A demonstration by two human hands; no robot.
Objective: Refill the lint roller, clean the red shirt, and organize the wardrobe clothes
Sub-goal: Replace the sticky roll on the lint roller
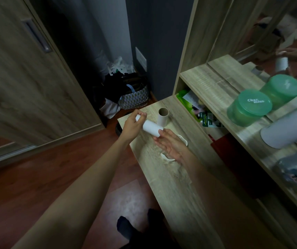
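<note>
My left hand (132,125) grips the far end of a white lint roller refill (151,129), held tilted just above the wooden desk top (180,177). The near end of that roll touches the fingertips of my right hand (171,145), which lies palm up with fingers apart. An empty brown cardboard core (163,116) stands upright on the desk just behind the roll. A white object (167,158), partly hidden under my right hand, rests on the desk. The red shirt is not in view.
A wardrobe door (27,78) stands at the left. A basket of dark clothes (133,94) sits on the floor in the corner. On the shelf at the right are two green lidded tubs (248,110), a white cylinder (288,130) and a mirror (279,38).
</note>
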